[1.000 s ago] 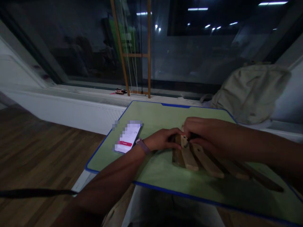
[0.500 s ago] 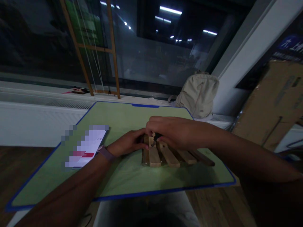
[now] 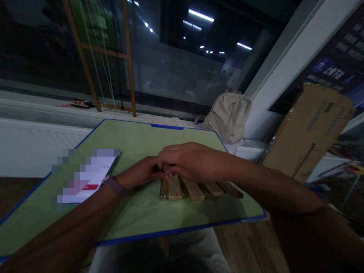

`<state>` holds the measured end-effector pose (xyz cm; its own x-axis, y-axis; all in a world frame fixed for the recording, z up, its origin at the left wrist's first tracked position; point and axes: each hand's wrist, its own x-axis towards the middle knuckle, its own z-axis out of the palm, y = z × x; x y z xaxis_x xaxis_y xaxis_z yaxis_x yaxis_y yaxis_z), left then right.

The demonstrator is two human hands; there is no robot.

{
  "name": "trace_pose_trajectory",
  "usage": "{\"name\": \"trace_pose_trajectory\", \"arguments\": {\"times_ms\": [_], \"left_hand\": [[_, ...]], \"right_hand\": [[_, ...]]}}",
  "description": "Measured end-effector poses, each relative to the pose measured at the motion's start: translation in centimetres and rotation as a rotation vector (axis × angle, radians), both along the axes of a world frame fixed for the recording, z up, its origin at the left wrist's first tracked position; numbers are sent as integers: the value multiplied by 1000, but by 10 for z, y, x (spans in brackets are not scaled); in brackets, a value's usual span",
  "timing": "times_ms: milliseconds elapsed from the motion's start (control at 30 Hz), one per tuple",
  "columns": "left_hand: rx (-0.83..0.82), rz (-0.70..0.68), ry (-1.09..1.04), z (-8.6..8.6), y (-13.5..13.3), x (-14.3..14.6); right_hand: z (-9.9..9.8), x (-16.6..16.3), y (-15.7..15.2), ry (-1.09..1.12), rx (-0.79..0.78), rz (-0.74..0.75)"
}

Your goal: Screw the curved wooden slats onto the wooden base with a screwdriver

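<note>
Several flat wooden slats (image 3: 193,189) lie fanned out on a green mat (image 3: 142,216) with a blue edge. My left hand (image 3: 139,173) grips their near-left ends, fingers curled. My right hand (image 3: 187,161) lies over the same ends, fingers bent down and pressed on the wood where the slats meet. Both hands touch each other there. What sits under the fingers is hidden. A strap is on my left wrist (image 3: 113,184).
A blurred card or phone (image 3: 85,178) lies on the mat's left. A beige backpack (image 3: 229,115) leans by the window sill, a cardboard box (image 3: 307,129) stands at the right, and a wooden frame (image 3: 113,57) rises at the window.
The camera has swung right, so the box came into view. Both hands stay on the slat ends; the right hand now covers them more fully.
</note>
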<state>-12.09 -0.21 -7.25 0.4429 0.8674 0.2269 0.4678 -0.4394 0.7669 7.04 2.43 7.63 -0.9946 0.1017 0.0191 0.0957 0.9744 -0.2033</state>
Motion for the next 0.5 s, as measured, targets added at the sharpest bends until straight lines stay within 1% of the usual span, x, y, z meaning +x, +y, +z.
{"name": "trace_pose_trajectory", "arguments": {"times_ms": [33,100,133,167,200,233,333,367,400,433,500], "left_hand": [[-5,-1,7,1,0,0],[-8,3,20,3,-1,0],[-4,6,25,5,-1,0],[-4,3,28,6,-2,1],[-8,-5,30,7,-2,1],[-14,-14,28,8,-2,1],[-23,-22,20,5,-2,1],[-18,-14,26,4,-2,1],[-10,-3,36,3,-1,1],[-4,5,47,3,-1,1],[-4,13,71,4,-2,1]], "right_hand": [[-2,-2,3,10,71,-52],[-4,-3,9,14,221,-202],[-3,-1,10,0,276,-275],[-1,3,10,-19,295,-325],[2,7,9,-38,271,-329],[6,10,7,-53,213,-288],[13,14,-1,-61,-42,-57],[12,12,-2,-56,-101,-7],[11,9,-2,-47,-127,13],[8,6,0,-34,-114,4],[2,1,6,-10,-1,-79]]}}
